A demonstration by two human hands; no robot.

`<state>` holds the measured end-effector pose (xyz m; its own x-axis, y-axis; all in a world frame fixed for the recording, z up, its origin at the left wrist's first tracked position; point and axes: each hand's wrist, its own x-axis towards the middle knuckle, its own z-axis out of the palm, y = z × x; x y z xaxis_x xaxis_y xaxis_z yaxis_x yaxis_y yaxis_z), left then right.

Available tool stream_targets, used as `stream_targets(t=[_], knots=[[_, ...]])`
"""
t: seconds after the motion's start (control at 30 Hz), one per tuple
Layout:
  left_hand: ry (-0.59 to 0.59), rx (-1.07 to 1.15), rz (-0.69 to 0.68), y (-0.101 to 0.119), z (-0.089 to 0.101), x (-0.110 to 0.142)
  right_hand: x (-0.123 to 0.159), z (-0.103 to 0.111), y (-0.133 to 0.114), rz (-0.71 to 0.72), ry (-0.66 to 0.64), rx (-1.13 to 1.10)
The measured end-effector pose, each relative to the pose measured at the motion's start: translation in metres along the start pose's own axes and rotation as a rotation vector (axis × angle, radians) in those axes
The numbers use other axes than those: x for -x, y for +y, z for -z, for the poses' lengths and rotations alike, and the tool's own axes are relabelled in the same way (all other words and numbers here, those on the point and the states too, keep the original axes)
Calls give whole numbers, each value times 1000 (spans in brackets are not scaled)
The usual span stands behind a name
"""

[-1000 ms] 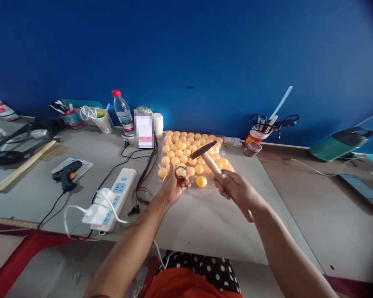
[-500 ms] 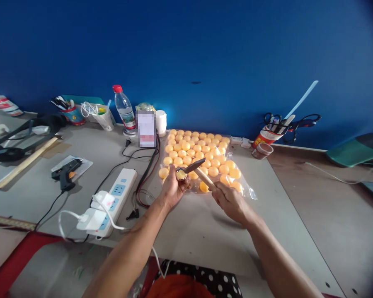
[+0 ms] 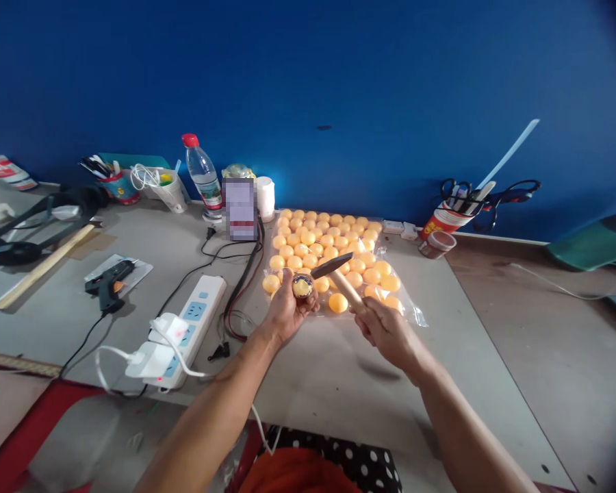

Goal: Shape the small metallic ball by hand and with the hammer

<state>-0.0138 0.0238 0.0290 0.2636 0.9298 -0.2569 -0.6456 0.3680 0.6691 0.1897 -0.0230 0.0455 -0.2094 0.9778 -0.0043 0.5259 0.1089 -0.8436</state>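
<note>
My left hand (image 3: 286,309) is closed around a small round piece (image 3: 302,286) with a shiny metallic rim and a pale yellow face turned up. My right hand (image 3: 387,332) grips the wooden handle of a hammer (image 3: 346,287). The dark hammer head is just right of the round piece, apparently raised off it. Beneath and behind both hands, rows of orange balls (image 3: 354,279) lie in a clear plastic bag (image 3: 417,315) on the grey table (image 3: 333,383).
Left of my hands are a white power strip (image 3: 205,298) with plugs, loose cables and a black glue gun (image 3: 109,286). A water bottle (image 3: 204,178), a phone (image 3: 239,209) and a white roll (image 3: 265,198) stand at the back. Rightward is a tool cup (image 3: 444,220).
The hammer head has moved right, away from the round piece, as my right hand shifted slightly right. The round piece is tipped to show more of its pale face and shiny rim.
</note>
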Motion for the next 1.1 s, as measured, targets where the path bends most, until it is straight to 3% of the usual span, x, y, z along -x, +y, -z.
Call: stream_targets(t=[0.43,0.57,0.97,1.1], knots=[[-20,-47,0,3,-3,3,1,-1,-1,-47,-75,-24],[-43,-37,-4,3,-2,3,1,-1,0,-90,-44,-110],[-33,-67,6,4,-3,3,1,0,-2,-62,-77,-28],[-21,-108,-6,1,-2,3,1,1,0,-94,-80,-100]])
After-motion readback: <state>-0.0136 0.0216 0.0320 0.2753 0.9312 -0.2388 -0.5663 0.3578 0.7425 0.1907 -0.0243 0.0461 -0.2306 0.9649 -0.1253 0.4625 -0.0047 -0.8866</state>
